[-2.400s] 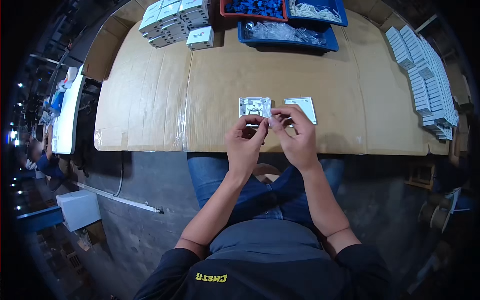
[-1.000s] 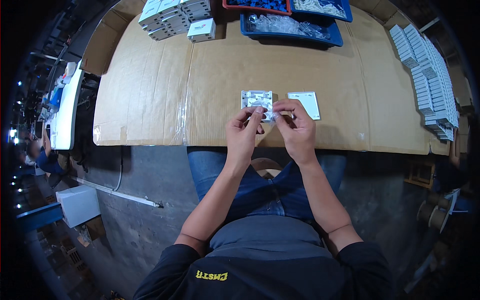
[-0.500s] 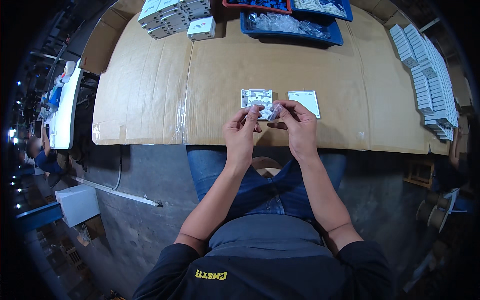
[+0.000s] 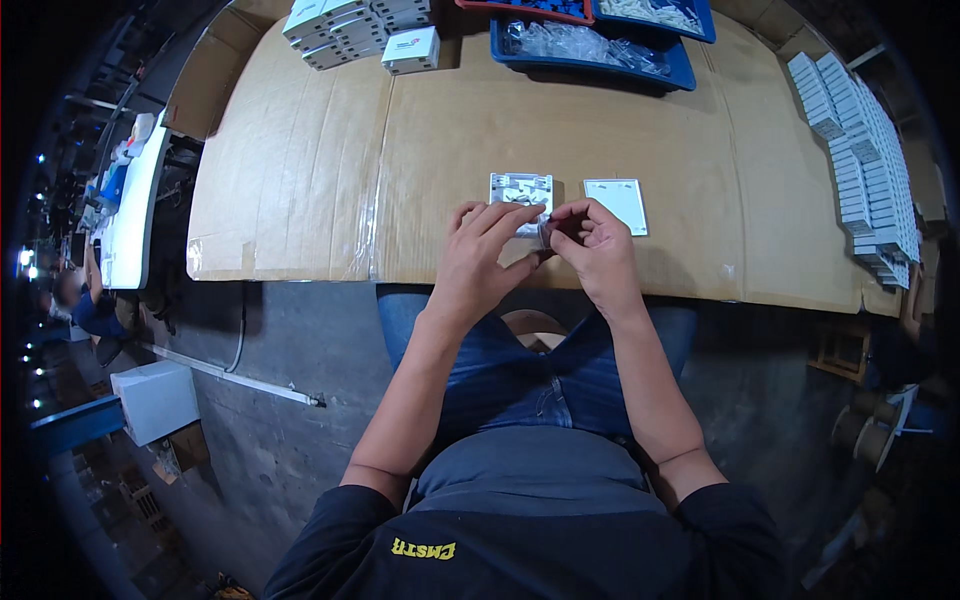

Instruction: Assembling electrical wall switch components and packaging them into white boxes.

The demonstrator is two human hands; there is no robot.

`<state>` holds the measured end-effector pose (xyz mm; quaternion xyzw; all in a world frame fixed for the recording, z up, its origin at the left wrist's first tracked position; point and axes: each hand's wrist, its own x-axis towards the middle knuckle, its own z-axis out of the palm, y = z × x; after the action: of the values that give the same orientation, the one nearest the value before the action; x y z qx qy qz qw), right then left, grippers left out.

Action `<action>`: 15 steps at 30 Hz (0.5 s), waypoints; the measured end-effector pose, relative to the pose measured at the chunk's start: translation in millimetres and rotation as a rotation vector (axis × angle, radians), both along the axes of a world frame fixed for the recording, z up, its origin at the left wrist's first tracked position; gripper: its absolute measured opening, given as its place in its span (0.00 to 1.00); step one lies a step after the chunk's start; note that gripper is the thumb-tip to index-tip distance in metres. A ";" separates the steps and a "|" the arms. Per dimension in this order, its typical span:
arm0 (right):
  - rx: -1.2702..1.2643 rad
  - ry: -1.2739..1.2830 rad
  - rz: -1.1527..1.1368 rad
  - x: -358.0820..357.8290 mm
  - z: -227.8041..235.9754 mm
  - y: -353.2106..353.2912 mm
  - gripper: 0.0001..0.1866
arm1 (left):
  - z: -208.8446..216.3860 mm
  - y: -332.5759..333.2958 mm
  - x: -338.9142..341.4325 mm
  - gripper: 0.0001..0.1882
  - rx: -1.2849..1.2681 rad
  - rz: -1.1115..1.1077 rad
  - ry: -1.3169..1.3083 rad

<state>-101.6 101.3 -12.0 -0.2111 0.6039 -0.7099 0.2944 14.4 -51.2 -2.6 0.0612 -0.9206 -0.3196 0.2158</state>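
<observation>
Between my hands is a small clear plastic bag [image 4: 545, 233], its contents too small to make out. My right hand [image 4: 604, 262] pinches the bag from the right, thumb and fingers together. My left hand [image 4: 478, 258] reaches across to it, with thumb and forefinger closing at the bag's left side. Just beyond the hands lies an open white plastic housing [image 4: 522, 185] with moulded inner parts; the fingers cover its near edge. To its right a flat white cover [image 4: 617, 205] rests on the cardboard.
Cardboard [image 4: 300, 190] covers the table. White boxes [image 4: 410, 50] are stacked at the far left. A blue tray [image 4: 600, 72] of clear bags sits at the back, by a red tray [image 4: 530, 8] of blue parts. Stacked white pieces [image 4: 855, 155] line the right side.
My left hand has turned over and moved its fingers across to the bag, its back now facing up. The right hand keeps its pinch. The view has shifted slightly.
</observation>
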 end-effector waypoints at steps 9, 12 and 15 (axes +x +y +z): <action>0.095 0.216 0.040 -3.3 25.5 10.5 0.07 | 4.1 5.9 1.1 0.22 0.527 -0.009 0.017; 0.138 0.540 0.111 -10.8 28.0 17.7 0.08 | -3.1 6.1 6.6 0.20 0.639 -0.037 -0.044; 0.015 0.563 0.307 -17.6 18.1 19.1 0.14 | -6.4 5.3 8.3 0.20 1.074 -0.122 -0.235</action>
<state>-119.2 120.4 6.1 -0.4859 0.6279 -0.5664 0.2208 22.7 -45.9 -9.0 0.1443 -0.6478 -0.7474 0.0313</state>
